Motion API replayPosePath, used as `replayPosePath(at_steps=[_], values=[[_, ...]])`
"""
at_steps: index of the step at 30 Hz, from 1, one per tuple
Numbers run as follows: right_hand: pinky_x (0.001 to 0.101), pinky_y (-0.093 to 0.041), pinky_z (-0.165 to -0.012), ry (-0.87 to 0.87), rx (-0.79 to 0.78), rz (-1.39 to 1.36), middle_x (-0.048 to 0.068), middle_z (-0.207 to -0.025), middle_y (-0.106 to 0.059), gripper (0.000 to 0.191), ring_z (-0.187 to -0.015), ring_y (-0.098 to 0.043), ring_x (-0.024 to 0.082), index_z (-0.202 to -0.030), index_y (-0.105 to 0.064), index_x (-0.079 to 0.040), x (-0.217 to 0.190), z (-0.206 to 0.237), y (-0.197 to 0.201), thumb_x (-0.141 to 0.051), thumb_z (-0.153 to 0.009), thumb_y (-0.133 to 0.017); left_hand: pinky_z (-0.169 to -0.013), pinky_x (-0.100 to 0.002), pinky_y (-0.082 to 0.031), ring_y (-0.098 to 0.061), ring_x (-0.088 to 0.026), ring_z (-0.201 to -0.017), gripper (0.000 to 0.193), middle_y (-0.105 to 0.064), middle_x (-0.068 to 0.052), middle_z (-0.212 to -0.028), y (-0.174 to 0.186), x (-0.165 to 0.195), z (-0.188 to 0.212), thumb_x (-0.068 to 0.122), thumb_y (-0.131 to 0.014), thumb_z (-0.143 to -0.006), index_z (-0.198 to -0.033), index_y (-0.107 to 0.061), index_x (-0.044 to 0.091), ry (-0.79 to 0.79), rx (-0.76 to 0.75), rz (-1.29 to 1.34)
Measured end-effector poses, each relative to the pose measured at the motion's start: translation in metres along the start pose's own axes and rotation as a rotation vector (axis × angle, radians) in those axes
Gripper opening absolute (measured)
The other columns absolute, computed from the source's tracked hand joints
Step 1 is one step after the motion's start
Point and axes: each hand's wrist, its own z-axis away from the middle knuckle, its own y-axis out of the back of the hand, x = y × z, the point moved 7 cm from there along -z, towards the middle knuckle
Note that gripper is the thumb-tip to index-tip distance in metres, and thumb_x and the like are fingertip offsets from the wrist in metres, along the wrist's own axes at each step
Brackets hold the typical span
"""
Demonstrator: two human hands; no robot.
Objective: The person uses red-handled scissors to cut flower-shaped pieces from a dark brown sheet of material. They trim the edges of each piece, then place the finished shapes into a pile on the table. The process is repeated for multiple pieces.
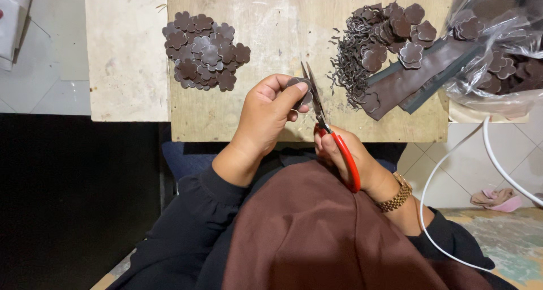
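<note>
A small dark brown flower-shaped piece (300, 89) sits pinched in my left hand (266, 117), my thumb on top of it and my fingers (294, 116) folded together beneath, just above the near edge of the bench (254, 52). The blades of my scissors (317, 106) stand open against the right side of the piece, touching it. My right hand (350, 157) grips the red handles (346, 160), fingers wrapped closed through and around the loops, low near my lap. A gold-coloured watch band (397, 195) circles that wrist.

On the bench to the left lies a heap of flower shapes (205, 51), overlapping one another. To the right lies a tangle of thin curled offcuts (350, 64), and beside it more flower pieces (399, 35) rest on long dark strips (413, 78) laid slantwise. At the far right a clear plastic bag (498, 47) holds further brown flowers, hanging partly over the bench edge.

A white cable (452, 171) loops across the tiled floor (435, 177) on my right, near a pink slipper (498, 199). A brown cloth (317, 233) covers my lap below my black sleeves (186, 222).
</note>
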Motion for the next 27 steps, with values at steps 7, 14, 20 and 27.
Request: replayPosePath(at_steps=[7,14,20,27], values=[[0.0235,-0.034,-0.059,-0.001,-0.024,0.008,-0.004,-0.075,-0.040,0.040,-0.066,-0.034,0.008,-0.093,-0.051,-0.008,-0.0011,-0.0004,-0.0005,-0.044,-0.109,-0.044,-0.057,-0.022,-0.047,-0.064,-0.008,-0.069,0.011,-0.070,-0.003,-0.085,0.0030,0.0016,-0.0016,0.013,-0.071,-0.095,-0.097,-0.066,0.002,-0.003,0.002,0.012],[0.0227,-0.036,-0.062,0.030,-0.084,0.072,-0.004,-0.078,-0.043,0.042,-0.070,-0.038,0.008,-0.096,-0.051,-0.008,-0.0080,-0.0015,-0.0015,-0.047,-0.107,-0.043,-0.055,-0.021,-0.044,-0.059,-0.007,-0.064,0.009,-0.068,-0.003,-0.078,0.0066,0.0030,-0.0021,0.009,-0.071,-0.092,-0.094,-0.068,0.001,0.026,-0.021,-0.045],[0.0226,-0.036,-0.062,0.023,-0.083,0.071,-0.004,-0.078,-0.042,0.043,-0.070,-0.037,0.008,-0.095,-0.050,-0.008,-0.0074,-0.0020,-0.0006,-0.050,-0.107,-0.043,-0.054,-0.021,-0.043,-0.059,-0.007,-0.063,0.009,-0.068,-0.002,-0.077,0.0054,0.0025,-0.0004,0.010,-0.071,-0.092,-0.093,-0.068,0.002,0.032,-0.008,-0.084],[0.0227,-0.033,-0.061,0.003,-0.080,0.038,-0.005,-0.078,-0.038,0.042,-0.069,-0.033,0.007,-0.094,-0.050,-0.009,-0.0057,-0.0027,-0.0026,-0.048,-0.108,-0.044,-0.055,-0.022,-0.043,-0.060,-0.007,-0.065,0.009,-0.067,-0.002,-0.078,0.0057,0.0019,-0.0010,0.010,-0.071,-0.092,-0.092,-0.068,0.002,0.041,-0.022,-0.041]])
